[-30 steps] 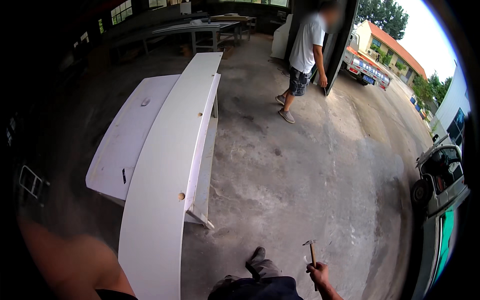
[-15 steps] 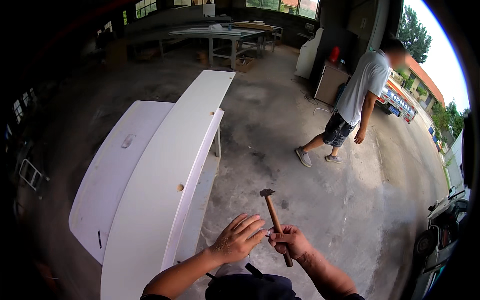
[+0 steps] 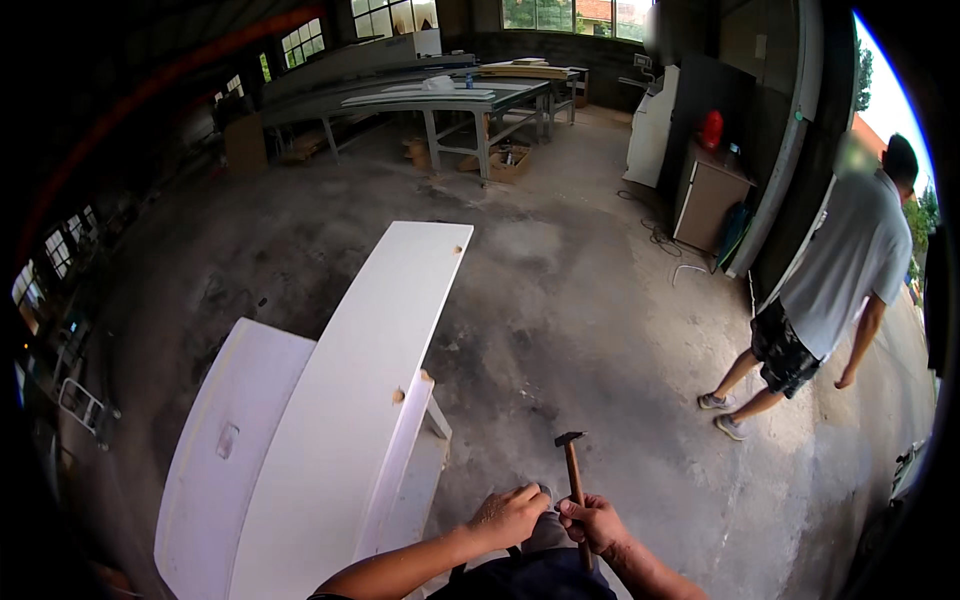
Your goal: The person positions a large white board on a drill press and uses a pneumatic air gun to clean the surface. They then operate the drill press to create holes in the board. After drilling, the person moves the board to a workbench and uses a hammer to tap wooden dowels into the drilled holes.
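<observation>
Behind right hand [image 3: 595, 522], hammer [image 3: 573, 478] handle's end.

Both forearms reach in from below, left hand [image 3: 508, 515] loosely curled, right hand [image 3: 594, 522] fisted, nearly touching.

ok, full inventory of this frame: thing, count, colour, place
white board piece: 1, white, long panels joined, left of centre on the floor
hammer: 1, dark head, wooden handle, upright at lower centre
concrete floor: 1, grey, stained, all round
workbench: 1, grey frame, pale sheets on top, far back
cabinet: 1, brown, by the right wall
red object: 1, red, on the cabinet, kind unclear
other person: 1, grey shirt, dark shorts, standing at right
left hand: 1, lower centre, beside the hammer handle; what it grips is unclear
right hand: 1, lower centre, closed round the hammer handle
</observation>
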Demonstrator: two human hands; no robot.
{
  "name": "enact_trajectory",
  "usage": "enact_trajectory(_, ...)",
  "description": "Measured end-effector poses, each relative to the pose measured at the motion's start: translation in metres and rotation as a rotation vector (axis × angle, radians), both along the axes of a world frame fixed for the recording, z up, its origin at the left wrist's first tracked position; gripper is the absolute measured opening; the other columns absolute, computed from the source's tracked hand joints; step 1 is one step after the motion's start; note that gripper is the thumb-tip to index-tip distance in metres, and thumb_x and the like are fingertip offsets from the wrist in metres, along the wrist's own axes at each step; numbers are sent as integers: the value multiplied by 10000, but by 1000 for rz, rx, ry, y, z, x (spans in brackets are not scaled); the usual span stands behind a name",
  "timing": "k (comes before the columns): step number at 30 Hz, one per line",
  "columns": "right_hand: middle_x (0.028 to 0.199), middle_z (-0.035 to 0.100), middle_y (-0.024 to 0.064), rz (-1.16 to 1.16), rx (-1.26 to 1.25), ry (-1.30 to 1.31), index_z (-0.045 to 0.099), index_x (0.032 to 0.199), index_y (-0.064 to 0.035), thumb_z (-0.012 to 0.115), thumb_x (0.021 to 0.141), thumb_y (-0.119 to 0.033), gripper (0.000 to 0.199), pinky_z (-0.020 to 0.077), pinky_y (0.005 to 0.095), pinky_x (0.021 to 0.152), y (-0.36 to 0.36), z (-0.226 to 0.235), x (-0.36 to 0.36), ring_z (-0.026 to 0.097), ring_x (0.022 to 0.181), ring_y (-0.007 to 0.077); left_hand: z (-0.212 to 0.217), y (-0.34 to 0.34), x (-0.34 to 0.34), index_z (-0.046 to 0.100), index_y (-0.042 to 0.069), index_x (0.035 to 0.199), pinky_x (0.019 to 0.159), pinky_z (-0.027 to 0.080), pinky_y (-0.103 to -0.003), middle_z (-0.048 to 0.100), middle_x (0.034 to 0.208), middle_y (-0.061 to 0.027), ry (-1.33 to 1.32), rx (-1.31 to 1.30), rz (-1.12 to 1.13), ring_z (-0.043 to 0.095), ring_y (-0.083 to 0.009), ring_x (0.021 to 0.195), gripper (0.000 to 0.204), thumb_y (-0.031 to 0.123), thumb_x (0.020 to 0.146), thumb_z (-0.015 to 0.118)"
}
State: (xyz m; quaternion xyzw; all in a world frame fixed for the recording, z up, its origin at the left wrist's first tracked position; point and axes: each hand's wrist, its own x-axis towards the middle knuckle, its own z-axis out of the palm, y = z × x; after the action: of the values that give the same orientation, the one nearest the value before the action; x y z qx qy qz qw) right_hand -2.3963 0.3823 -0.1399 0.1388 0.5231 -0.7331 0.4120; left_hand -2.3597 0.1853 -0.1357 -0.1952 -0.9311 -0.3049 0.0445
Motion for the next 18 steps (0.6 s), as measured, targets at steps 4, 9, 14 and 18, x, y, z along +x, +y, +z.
enact_trajectory(4,663,567,32,175,140,112,604,852,-32,654,900,-202,184,319,256,405,-59,-3,-137,435,454,102,1,-58,-106,601,65,872,629,505,-453,601,855,-119,-122,49,256,630,-366,744,100,165,876,596)
enact_trajectory(9,723,586,36,220,267,387,620,1010,14,568,940,-201,232,384,247,508,-134,42,-308,489,576,87,-5,-167,-242,638,15,826,578,481,-336,636,684,-102,-281,414,517,630,-219,618,214,203,914,581)
enact_trajectory(14,723,563,7,140,250,839,589,1131,6,502,983,-266,322,417,235,571,-199,48,-435,485,619,76,-33,-263,-390,643,0,811,479,426,-244,580,577,-12,-470,685,586,543,-64,510,230,192,929,597)
enact_trajectory(18,632,526,6,226,469,647,600,1045,3,499,990,-362,383,428,264,537,-190,-42,-471,507,561,100,-103,-323,-484,650,-31,823,540,468,-305,600,724,-73,-262,485,535,596,-156,575,193,147,896,632)
